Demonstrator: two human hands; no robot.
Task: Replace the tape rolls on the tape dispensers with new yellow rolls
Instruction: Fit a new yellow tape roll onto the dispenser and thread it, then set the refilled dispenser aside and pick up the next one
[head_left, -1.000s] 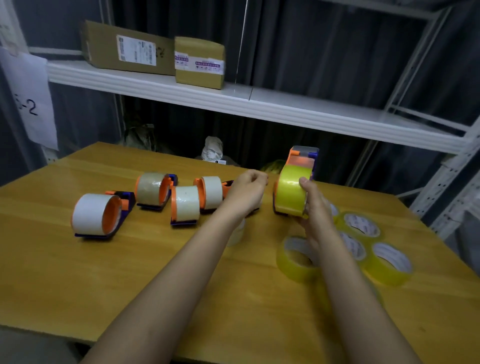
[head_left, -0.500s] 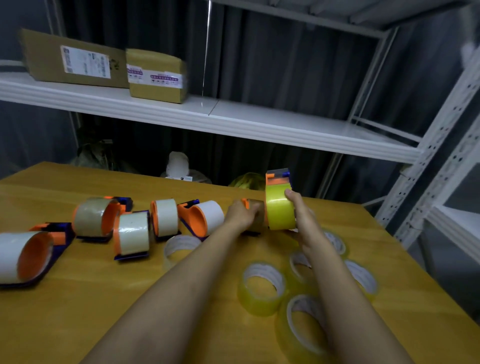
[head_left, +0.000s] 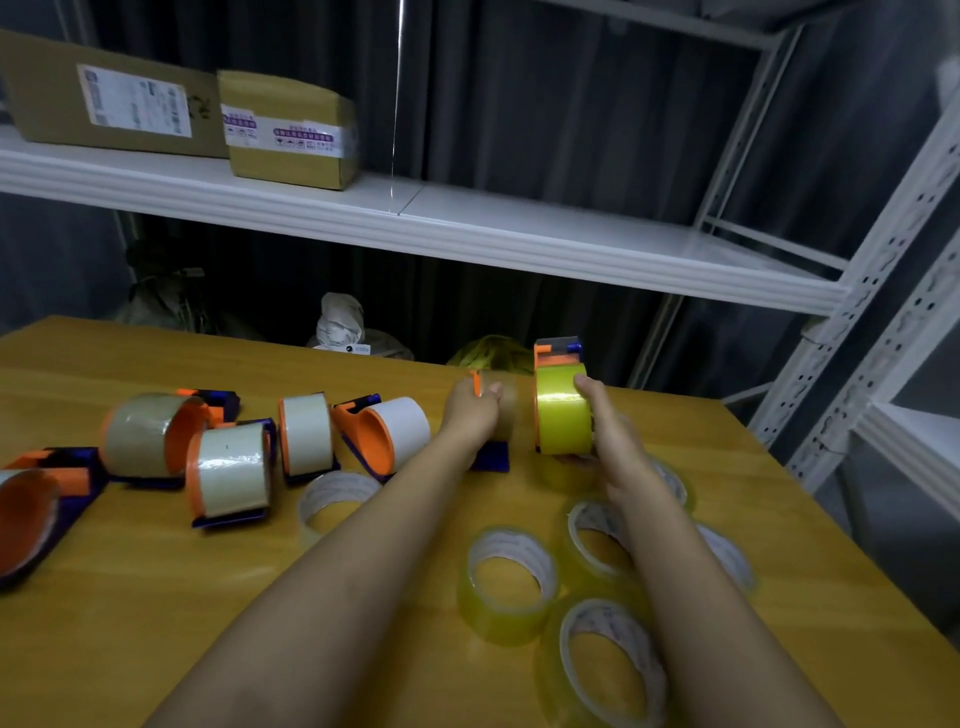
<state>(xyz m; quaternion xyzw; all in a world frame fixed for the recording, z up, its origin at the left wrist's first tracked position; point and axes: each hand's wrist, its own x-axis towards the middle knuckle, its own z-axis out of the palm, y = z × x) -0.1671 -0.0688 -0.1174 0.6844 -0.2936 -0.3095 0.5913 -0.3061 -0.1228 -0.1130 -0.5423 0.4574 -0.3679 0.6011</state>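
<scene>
Head view: right hand (head_left: 615, 441) grips the yellow-roll dispenser (head_left: 562, 410). Left hand (head_left: 470, 413) grips a brownish-roll dispenser (head_left: 503, 415) on the wooden table (head_left: 156, 597).

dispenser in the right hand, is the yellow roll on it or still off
On. The yellow roll sits on the dispenser, whose orange top sticks out above it, and the right hand grips the roll.

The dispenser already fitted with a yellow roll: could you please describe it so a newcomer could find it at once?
On the wooden table, look toward the far edge, right of the row of dispensers. The right hand holds the yellow-roll dispenser upright there. It alone carries bright yellow tape; its neighbours hold white or brown rolls.
</scene>
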